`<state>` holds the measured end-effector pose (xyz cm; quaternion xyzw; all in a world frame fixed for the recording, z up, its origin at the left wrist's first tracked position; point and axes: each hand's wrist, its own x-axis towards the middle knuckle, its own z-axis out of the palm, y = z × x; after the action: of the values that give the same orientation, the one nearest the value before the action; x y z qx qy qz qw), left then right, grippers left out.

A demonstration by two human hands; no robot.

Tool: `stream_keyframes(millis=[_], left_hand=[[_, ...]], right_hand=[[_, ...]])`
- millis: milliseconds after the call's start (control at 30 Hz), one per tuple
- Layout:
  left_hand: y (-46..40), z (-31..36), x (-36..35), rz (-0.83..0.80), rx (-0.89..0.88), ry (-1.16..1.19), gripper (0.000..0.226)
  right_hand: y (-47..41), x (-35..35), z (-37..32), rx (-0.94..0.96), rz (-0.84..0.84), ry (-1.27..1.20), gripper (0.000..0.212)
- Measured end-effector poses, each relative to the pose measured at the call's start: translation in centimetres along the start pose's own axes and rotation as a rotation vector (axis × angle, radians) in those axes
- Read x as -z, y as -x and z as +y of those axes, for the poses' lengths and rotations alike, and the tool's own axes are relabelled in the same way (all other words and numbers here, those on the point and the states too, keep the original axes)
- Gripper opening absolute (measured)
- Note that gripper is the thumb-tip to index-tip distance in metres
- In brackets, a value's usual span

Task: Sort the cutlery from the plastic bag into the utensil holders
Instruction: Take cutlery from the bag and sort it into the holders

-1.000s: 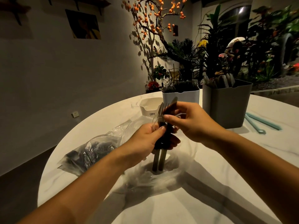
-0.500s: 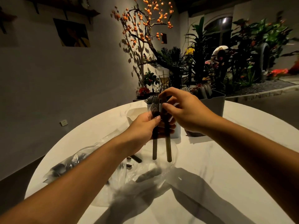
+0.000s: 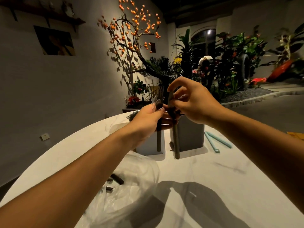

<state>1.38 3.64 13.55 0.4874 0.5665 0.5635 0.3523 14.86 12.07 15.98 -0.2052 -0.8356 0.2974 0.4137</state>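
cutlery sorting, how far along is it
Partly done: forks already stand in the pale rectangular holder. In hand: the left hand grips a dark-handled bunch, while the right hand pinches one piece apart. Left: handles still in the clear plastic bag.

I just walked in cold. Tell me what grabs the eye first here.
Two hands meet mid-frame: the left hand grips a bunch of cutlery and the right hand pinches one dark-handled piece. Behind stand two utensil holders; near the camera lies the plastic bag.
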Motion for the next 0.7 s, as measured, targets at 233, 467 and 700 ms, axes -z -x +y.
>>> stream_keyframes(millis=[233, 467, 700], left_hand=[[-3.5, 2.5, -1.5, -0.01, -0.044, 0.019, 0.026], [-6.2, 3.5, -1.9, -0.004, -0.11, 0.004, 0.03], [-6.9, 2.3, -0.8, 0.017, -0.022, 0.056, 0.031]], right_hand=[[-3.2, 3.8, -0.1, 0.018, 0.136, -0.039, 0.03], [-6.2, 5.8, 0.0, 0.108, 0.34, 0.029, 0.03], [-7.2, 4.9, 2.6, 0.092, 0.41, 0.169, 0.032]])
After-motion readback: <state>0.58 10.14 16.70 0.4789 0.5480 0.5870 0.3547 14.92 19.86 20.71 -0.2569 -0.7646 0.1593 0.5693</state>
